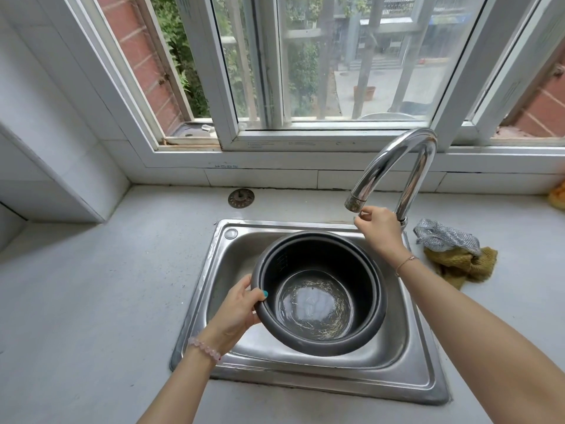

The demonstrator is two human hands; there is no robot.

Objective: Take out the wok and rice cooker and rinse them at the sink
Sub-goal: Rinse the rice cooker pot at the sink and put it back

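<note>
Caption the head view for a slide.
Left hand grips the rice-cooker pot in the sink; right hand at the tap spout.

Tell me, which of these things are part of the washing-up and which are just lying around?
In use: rice cooker pot, gripped by the left hand; faucet, with right hand at its spout; sink.
Lying about: drain strainer, silver scouring cloth, yellow rag.

The dark grey round metal rice-cooker inner pot (318,295) sat tilted, mouth up, inside the rectangular stainless steel sink (409,356), its scratched bottom glistening.
</note>
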